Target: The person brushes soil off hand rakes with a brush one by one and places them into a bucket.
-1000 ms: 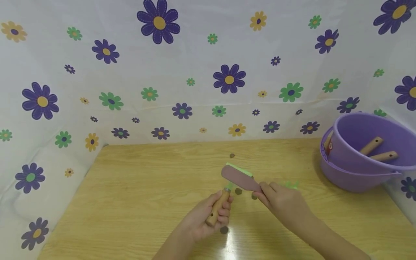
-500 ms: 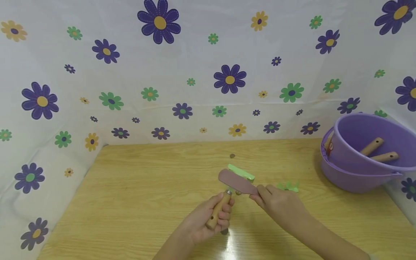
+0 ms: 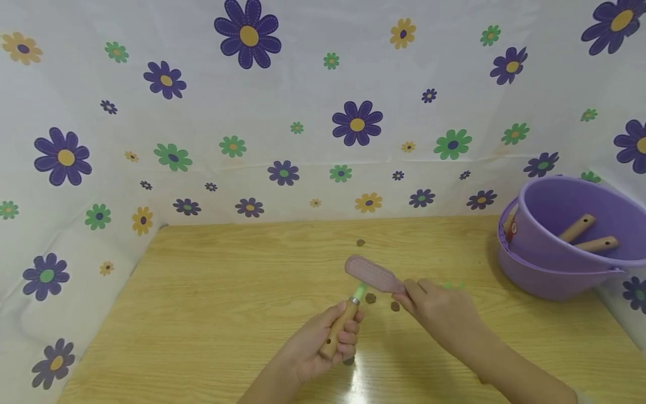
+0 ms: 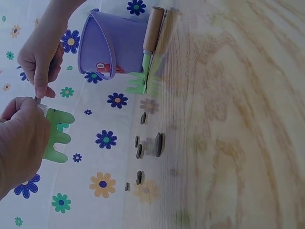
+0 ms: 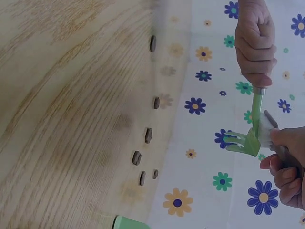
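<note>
My left hand grips the wooden handle of a small green hand rake, which is held up off the table. In the right wrist view the green rake head with its several prongs hangs below that fist. My right hand holds a brush with a mauve back over the rake head, hiding most of it in the head view. White bristles show against the rake in the right wrist view. The left wrist view shows the rake's prongs beside both hands.
At the right stands a purple bucket with wooden tool handles inside. A second green rake lies near it, largely behind my right hand in the head view. Several brown pebbles are scattered on the wooden table. Flowered cloth surrounds it.
My right hand drew the brush down toward the left hand, uncovering the green rake head, then moved back up over it. The brush is tilted differently now. My left hand stays nearly still.
</note>
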Tool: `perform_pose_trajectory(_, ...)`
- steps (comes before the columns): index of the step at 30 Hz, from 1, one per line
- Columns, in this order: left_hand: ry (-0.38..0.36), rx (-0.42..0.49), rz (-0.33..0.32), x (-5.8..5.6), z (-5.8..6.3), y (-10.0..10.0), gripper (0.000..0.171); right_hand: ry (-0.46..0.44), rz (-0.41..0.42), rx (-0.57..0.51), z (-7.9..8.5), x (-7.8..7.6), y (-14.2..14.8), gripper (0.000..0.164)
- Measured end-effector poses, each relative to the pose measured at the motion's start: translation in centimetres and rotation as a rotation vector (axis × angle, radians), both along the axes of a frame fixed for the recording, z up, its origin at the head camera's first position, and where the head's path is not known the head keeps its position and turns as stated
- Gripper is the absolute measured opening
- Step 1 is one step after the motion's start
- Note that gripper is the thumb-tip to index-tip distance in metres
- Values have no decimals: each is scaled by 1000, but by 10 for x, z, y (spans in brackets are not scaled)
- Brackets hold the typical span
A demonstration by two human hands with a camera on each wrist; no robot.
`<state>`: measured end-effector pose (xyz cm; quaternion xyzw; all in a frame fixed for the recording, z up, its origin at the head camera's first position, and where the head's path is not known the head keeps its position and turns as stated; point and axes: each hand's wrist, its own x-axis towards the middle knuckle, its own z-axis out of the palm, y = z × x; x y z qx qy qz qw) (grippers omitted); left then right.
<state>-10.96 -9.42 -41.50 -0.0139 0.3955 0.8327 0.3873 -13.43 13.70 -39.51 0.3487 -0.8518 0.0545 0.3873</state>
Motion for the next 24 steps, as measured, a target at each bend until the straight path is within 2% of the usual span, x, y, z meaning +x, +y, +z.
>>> perform_pose_trajectory(9,6,-18,-5,2,0,0,31,-17,2,5,3,-6,8,64)
perform_pose_trajectory(12,6,-17,-3,3,0,-1,31,-104,18,-10,3,-9,10,62)
perform_pose_trajectory(14,4,-14,-3,4,0,-1,30,-243,14,-28,4,-11,13,57)
perform_pose_trajectory(20,4,-11,-4,4,-1,-2,30,-881,-55,-157,15,-18,20,38)
perform_pose_trajectory(24,-1,-13,-7,4,-1,-2,29,-1169,-52,-278,18,-25,26,38)
